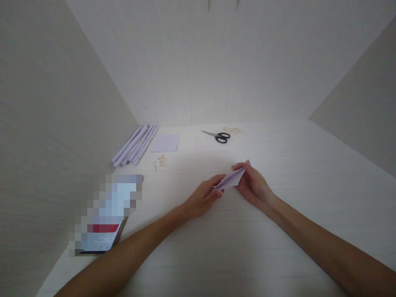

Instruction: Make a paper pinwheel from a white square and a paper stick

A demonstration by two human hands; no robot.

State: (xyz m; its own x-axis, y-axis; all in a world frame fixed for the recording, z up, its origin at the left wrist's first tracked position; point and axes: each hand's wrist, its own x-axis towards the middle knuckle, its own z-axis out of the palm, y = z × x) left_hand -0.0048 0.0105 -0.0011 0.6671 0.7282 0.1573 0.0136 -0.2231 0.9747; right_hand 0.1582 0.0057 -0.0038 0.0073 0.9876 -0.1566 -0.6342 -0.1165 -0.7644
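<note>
Both hands pinch a folded paper just above the counter: left hand clamped on its near end, right hand on its far end. Scissors lie well beyond them; paper rolls far left.

The folded paper is pale lilac. Beyond it on the whitish wood-grain surface: black-handled scissors, a lilac square sheet, matching lilac paper rolls.
</note>
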